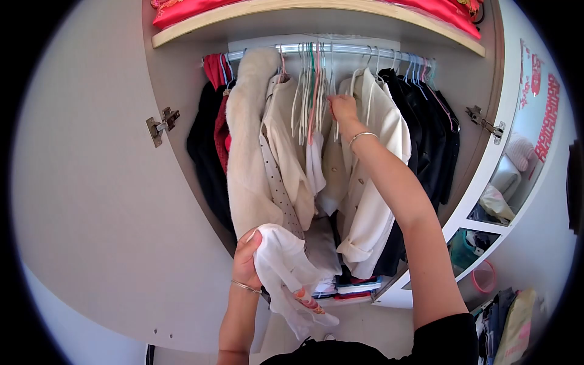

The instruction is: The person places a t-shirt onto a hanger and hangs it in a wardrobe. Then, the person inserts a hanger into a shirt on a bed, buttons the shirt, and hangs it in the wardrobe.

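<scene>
Below the hanging clothes, my left hand [247,258] is closed round the top of a white garment [283,261], which hangs down with a coloured print near its lower part. My right hand [342,108] reaches up to the group of bare hangers [311,97] on the metal rail [331,48]. Its fingers are closed at a pale hanger at the right side of that group. A cream fluffy coat [246,134] hangs left of the hangers, and a white jacket [380,134] hangs to the right, partly behind my right forearm.
Dark clothes [435,140] hang at the rail's right end. Folded clothes [358,287] lie at the wardrobe's bottom. A wooden shelf [316,7] spans the top. Open doors stand left [103,182] and right [514,158]. A pink-rimmed basket [484,277] is at lower right.
</scene>
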Motion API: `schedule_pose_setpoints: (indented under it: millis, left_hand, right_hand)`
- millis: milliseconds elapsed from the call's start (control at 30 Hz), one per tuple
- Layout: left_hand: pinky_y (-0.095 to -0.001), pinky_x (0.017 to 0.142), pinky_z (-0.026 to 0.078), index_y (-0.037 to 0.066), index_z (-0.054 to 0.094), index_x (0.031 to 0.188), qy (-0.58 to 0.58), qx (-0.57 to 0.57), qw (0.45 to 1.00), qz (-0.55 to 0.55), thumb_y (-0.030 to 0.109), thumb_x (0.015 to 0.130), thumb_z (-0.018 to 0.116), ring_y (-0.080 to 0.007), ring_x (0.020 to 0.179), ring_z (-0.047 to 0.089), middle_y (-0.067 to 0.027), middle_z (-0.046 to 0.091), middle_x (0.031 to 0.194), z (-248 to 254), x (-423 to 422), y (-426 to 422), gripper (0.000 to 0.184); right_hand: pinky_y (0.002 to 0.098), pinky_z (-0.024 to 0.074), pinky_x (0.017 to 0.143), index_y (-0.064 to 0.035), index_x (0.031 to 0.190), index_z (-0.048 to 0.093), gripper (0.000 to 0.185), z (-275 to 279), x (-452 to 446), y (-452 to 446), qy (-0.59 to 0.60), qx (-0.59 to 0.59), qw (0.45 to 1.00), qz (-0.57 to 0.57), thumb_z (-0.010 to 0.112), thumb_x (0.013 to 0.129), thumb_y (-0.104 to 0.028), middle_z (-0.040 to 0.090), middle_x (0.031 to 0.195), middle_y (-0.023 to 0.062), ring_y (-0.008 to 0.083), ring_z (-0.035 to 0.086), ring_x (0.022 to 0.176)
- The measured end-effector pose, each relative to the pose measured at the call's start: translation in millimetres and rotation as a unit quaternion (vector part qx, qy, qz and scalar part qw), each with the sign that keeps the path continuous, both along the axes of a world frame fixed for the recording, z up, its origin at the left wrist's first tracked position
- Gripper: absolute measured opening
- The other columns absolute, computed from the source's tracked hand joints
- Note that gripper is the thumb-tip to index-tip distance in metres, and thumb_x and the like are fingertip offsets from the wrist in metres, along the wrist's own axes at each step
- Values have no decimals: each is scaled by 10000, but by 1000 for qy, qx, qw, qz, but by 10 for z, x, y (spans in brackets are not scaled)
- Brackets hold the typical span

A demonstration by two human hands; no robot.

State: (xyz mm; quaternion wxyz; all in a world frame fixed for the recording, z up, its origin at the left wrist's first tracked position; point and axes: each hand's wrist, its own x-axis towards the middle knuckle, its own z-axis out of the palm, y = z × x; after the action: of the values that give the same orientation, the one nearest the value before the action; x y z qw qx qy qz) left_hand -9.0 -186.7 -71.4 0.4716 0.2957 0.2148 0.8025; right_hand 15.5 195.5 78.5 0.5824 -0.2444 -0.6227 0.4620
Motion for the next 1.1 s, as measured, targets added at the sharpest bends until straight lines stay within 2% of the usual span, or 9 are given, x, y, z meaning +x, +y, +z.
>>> schedule_pose_setpoints:
  millis: [233,300,333,500,633,733,767,833,1100]
  left_hand:
    - [-323,770,513,-62,543,1052,49,-15,999,-15,183,897,498,-220,832,632,-140,633,937,56,-132,94,294]
    - [-319,769,512,-61,546,1047,55,-25,998,-36,176,899,493,-216,834,632,-137,633,934,74,-186,105,284]
    - [-318,765,513,-61,550,1040,60,-23,997,-44,173,898,493,-215,829,633,-137,634,928,82,-214,114,279]
    - [-314,747,518,-66,561,1015,87,-13,988,-129,170,882,519,-215,803,636,-138,638,908,149,-237,189,274]
    - [-305,731,519,-71,569,1003,111,-25,962,-248,171,851,567,-206,782,637,-143,642,898,112,-63,427,286]
    - [-298,725,517,-69,572,1000,155,-34,936,-315,176,851,570,-194,780,634,-140,642,900,39,250,559,286]
    - [-292,720,515,-65,575,997,169,-34,928,-330,176,852,570,-187,777,632,-133,643,895,17,354,594,281]
    - [-286,714,512,-61,578,994,183,-38,912,-366,176,854,570,-179,774,631,-127,643,890,-19,603,615,276]
    - [-235,681,495,-13,605,948,242,-18,839,-487,157,846,595,-120,731,613,-67,645,819,44,1773,428,198]
  right_hand:
    - [251,302,416,-19,750,556,124,263,429,-459,-5,54,998,-30,535,825,-117,465,552,16,101,405,461]
    - [240,298,432,-14,826,555,113,211,690,-986,60,16,996,66,503,843,-114,444,556,7,87,395,473]
    - [221,301,450,-12,892,544,124,101,829,-1212,57,15,995,83,478,850,-108,444,571,-2,77,403,488]
    - [217,304,439,-23,914,531,95,-1095,1532,-2299,74,14,996,46,538,860,-101,445,572,-26,63,385,462]
    - [213,249,406,-22,924,555,208,-1712,2214,-2738,58,-189,980,23,592,862,-217,402,528,-46,48,337,424]
    - [220,147,388,-40,808,573,376,-2025,2757,-3252,3,-237,959,-156,494,908,-393,290,491,-91,20,213,405]
    - [217,159,393,-46,752,576,406,-2194,2985,-3450,-29,-229,948,-218,482,910,-407,304,502,-85,16,233,421]
    - [207,220,424,-37,709,615,441,-2459,3408,-4014,-37,-206,933,-293,459,922,-390,354,500,-68,22,311,467]
    - [215,190,417,17,767,589,278,-3064,4367,-6466,104,-267,872,-398,538,885,-230,351,498,-55,32,258,438]
